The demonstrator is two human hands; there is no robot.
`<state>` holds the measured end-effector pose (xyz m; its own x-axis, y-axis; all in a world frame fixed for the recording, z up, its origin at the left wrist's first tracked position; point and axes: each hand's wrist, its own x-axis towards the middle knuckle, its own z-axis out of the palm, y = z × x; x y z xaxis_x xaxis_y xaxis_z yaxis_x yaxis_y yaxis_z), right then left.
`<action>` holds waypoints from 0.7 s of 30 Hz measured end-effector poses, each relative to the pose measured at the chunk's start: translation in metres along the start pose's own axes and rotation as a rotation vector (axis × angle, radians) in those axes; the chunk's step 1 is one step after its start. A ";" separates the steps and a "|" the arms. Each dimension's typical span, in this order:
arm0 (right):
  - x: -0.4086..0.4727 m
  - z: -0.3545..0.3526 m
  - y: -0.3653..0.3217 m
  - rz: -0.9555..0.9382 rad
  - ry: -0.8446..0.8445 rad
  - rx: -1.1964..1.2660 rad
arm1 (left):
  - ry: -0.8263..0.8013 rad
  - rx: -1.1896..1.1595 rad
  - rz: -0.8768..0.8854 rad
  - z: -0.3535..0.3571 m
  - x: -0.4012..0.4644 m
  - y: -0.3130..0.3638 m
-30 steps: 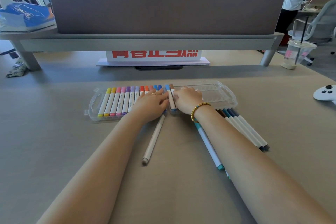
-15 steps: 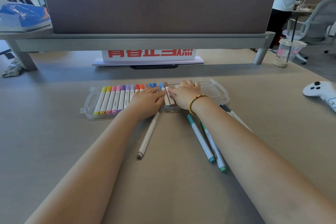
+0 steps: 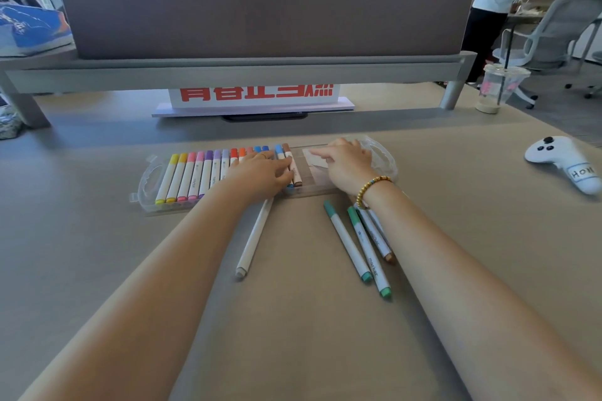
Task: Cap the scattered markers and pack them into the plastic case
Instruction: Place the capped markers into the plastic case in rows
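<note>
The clear plastic case [image 3: 146, 179] holds a row of capped markers [image 3: 198, 172] on its left side. The left hand [image 3: 260, 174] lies flat on them, fingertips touching the brown marker [image 3: 293, 166]. The right hand [image 3: 347, 163] rests loosely in the bare right part, gripping nothing. Loose markers [image 3: 350, 242] lie nearer than both hands.

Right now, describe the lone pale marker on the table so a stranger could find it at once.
Start at the clear plastic case of coloured markers in mid-table. Just below the left hand resting on it, one pale marker lies alone, slanting toward the viewer. Unlike the green-capped markers to its right, it shows no colour.
</note>
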<state>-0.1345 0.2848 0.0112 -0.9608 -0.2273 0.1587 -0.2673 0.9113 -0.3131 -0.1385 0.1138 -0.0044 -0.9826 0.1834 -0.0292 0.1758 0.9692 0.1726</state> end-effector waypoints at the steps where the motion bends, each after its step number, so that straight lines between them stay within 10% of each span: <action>1: -0.004 -0.002 0.004 0.009 0.028 0.036 | -0.004 -0.030 -0.004 -0.003 0.000 0.001; 10: -0.047 -0.016 0.014 0.079 0.002 0.071 | 0.277 -0.209 -0.072 -0.007 -0.033 0.036; 21: -0.069 -0.026 0.015 0.163 -0.229 -0.172 | -0.031 -0.049 -0.078 0.004 -0.060 0.078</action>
<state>-0.0701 0.3233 0.0195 -0.9867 -0.1271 -0.1015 -0.1109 0.9822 -0.1516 -0.0652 0.1788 0.0065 -0.9907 0.1137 -0.0751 0.0950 0.9716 0.2169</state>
